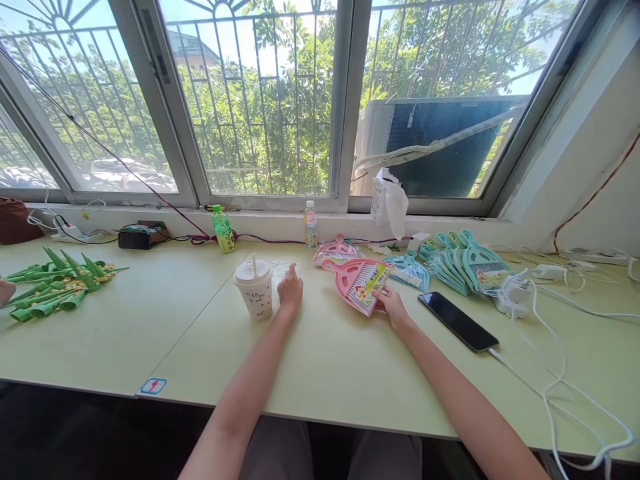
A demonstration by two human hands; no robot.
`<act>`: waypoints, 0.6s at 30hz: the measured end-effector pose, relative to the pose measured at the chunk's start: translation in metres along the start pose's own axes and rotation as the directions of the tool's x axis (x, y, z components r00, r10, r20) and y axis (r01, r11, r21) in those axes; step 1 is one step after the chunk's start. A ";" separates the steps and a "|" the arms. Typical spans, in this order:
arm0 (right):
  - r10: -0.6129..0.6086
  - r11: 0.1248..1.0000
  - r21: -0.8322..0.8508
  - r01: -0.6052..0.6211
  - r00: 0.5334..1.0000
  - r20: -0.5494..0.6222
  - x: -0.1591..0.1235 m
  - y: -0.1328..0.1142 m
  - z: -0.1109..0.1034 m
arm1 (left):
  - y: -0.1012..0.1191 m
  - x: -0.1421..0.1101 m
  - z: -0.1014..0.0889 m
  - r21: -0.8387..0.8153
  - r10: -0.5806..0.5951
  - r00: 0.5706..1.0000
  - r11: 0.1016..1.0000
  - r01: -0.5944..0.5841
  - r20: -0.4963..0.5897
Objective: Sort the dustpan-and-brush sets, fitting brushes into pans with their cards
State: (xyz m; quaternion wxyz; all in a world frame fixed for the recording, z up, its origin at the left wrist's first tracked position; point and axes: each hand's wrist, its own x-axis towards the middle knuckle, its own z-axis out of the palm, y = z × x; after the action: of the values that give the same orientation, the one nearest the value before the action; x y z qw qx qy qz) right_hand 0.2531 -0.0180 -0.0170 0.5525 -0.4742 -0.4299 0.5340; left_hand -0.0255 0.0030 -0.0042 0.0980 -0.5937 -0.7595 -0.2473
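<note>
My right hand (391, 303) grips the near edge of a pink mini dustpan set (357, 280) with a yellow label card, lying on the pale green table (320, 360). My left hand (290, 291) rests on the table with fingers curled, touching a clear plastic bag (280, 269) just right of a white lidded cup with a straw (255, 288). A second pink dustpan set (336, 252) lies behind the first. Teal dustpan sets (463, 263) are fanned out to the right.
A black phone (457, 321) on a white cable lies right of my right hand. Two drink bottles (223, 229) (311, 225) stand by the window sill. Green cone-shaped pieces (53, 283) lie at left, with another person's hand (5, 291) at the edge. White cables and chargers (550, 320) sprawl at right.
</note>
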 end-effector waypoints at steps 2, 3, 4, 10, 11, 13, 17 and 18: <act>0.002 1.000 0.004 -0.002 1.000 -0.001 0.000 0.000 0.000 | -0.002 0.000 0.001 0.044 0.009 0.999 0.999 -0.007 -0.043; 0.005 1.000 0.004 -0.005 1.000 0.000 0.000 0.000 0.000 | -0.003 -0.001 0.001 0.060 0.021 0.999 0.998 -0.020 -0.028; 0.006 1.000 0.004 -0.006 1.000 0.003 0.000 0.000 0.000 | -0.004 -0.001 0.002 0.061 0.040 0.999 0.997 -0.040 0.011; -0.002 1.000 0.008 0.002 1.000 0.013 -0.002 -0.002 0.001 | -0.009 0.001 0.002 -0.140 0.091 0.994 0.987 -0.083 0.054; -0.005 1.000 0.010 0.004 1.000 0.006 -0.001 -0.002 0.001 | -0.009 0.001 0.001 -0.184 0.079 0.997 0.980 -0.077 0.002; -0.010 1.000 0.014 0.010 1.000 -0.011 -0.001 -0.001 0.000 | -0.009 0.003 -0.002 -0.289 0.043 0.991 0.954 -0.078 -0.124; -0.035 0.999 0.037 0.036 0.999 -0.028 0.003 0.002 -0.003 | -0.002 0.001 -0.007 -0.461 0.003 0.950 0.874 -0.154 -0.311; -0.042 0.998 0.045 0.043 0.998 -0.038 0.004 0.003 -0.003 | 0.001 0.000 -0.008 -0.467 0.032 0.945 0.863 -0.191 -0.326</act>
State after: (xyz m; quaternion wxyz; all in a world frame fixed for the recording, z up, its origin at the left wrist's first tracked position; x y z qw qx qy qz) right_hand 0.2562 -0.0147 -0.0205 0.5823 -0.4618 -0.4172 0.5231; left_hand -0.0252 -0.0013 0.0032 0.0750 -0.5965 -0.6105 -0.5156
